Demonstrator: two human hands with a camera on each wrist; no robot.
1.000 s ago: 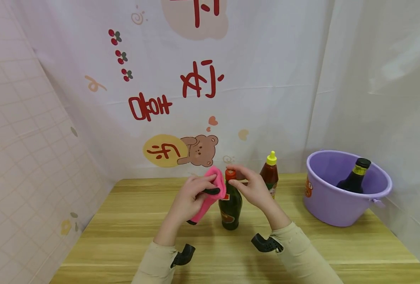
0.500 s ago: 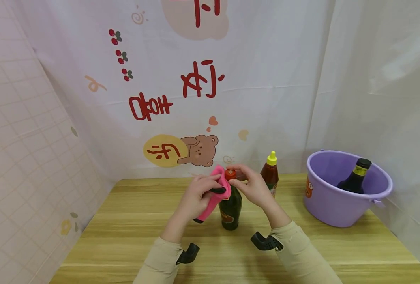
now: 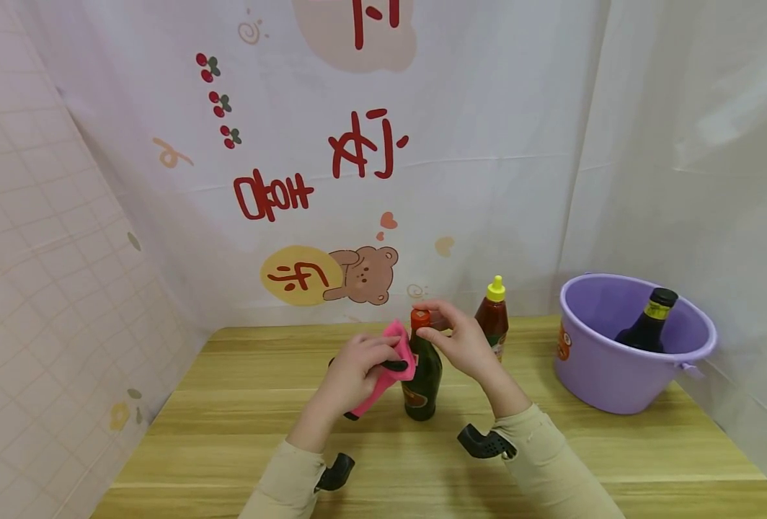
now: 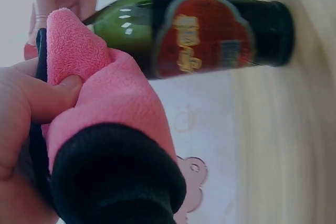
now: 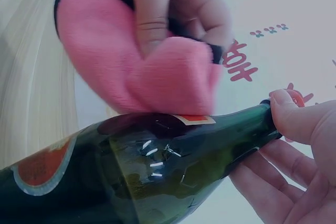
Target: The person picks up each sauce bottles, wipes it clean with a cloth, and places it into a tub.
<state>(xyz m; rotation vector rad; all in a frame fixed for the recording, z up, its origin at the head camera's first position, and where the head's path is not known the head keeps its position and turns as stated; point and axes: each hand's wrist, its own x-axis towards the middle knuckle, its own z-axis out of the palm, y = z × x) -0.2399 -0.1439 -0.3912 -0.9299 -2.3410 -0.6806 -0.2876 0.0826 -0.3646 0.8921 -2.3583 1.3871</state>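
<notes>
Short of the far edge of the bench [image 3: 247, 342], the bottle [image 3: 426, 375] might tip if the left hand [image 3: 357, 371], clutching the cloth [image 4: 123, 90], outpushes the right hand [image 3: 464, 347] pinching its neck [image 5: 245, 127].

Fuzzy cloth [image 5: 105, 51], glossy glass bottle [image 5: 163, 166], smooth plastic bucket [image 3: 607, 378].

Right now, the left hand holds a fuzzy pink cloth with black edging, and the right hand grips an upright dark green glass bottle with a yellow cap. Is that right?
No: the cap on the green bottle is red, not yellow, as the head view shows. The left hand holds the pink cloth and the right hand grips the bottle.
</notes>
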